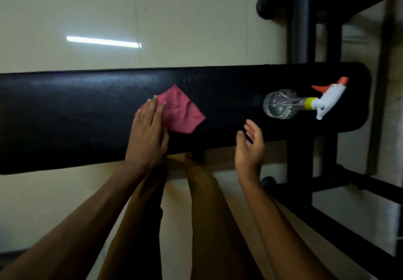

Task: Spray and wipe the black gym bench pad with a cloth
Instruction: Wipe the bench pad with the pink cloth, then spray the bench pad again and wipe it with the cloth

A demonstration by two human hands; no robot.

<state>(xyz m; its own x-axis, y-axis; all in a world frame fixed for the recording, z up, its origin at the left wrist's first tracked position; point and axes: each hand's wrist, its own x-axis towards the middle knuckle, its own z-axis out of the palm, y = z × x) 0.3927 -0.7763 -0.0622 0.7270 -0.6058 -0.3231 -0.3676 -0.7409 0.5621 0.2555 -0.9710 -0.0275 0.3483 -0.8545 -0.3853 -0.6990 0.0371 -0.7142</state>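
The long black bench pad (65, 109) runs across the view from the left edge to the right. A crumpled red cloth (181, 110) lies on its middle. My left hand (148, 133) lies flat on the cloth's left part, fingers together, pressing it onto the pad. My right hand (249, 149) hovers at the pad's near edge, fingers apart and holding nothing. A clear spray bottle (281, 104) with a white head and orange trigger lies on its side near the pad's right end.
The black metal frame (303, 18) of the bench rises behind the pad's right end and continues below it at the lower right. Pale glossy floor tiles (87, 18) lie beyond the pad. My legs in brown trousers (207, 214) stand under the near edge.
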